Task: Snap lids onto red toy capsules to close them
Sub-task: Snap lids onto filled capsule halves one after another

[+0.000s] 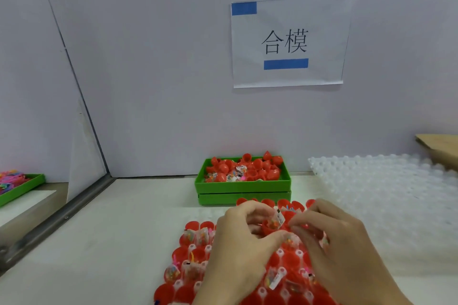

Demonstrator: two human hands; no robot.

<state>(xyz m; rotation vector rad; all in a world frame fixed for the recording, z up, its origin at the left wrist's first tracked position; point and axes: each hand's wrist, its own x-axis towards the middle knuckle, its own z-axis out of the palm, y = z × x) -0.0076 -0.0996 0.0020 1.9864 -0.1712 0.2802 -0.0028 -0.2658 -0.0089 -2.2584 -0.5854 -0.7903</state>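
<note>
My left hand [244, 238] and my right hand [329, 238] meet over a white holder [190, 250] packed with several red capsule halves [193, 226], many with small bagged toys inside. Between the fingertips sits one red capsule [270, 226] with a clear toy bag sticking out of its top. My left hand's fingers and thumb curl round this capsule. My right hand's fingertips pinch at the bag and the capsule's right side. No separate lid is visible in either hand.
A green tray [243, 187] heaped with red capsule parts and toy bags stands behind the holder, against the wall. A white bumpy holder sheet [386, 188] lies at the right, a cardboard piece [438, 148] beyond it. Another green tray [19, 188] sits far left behind a partition.
</note>
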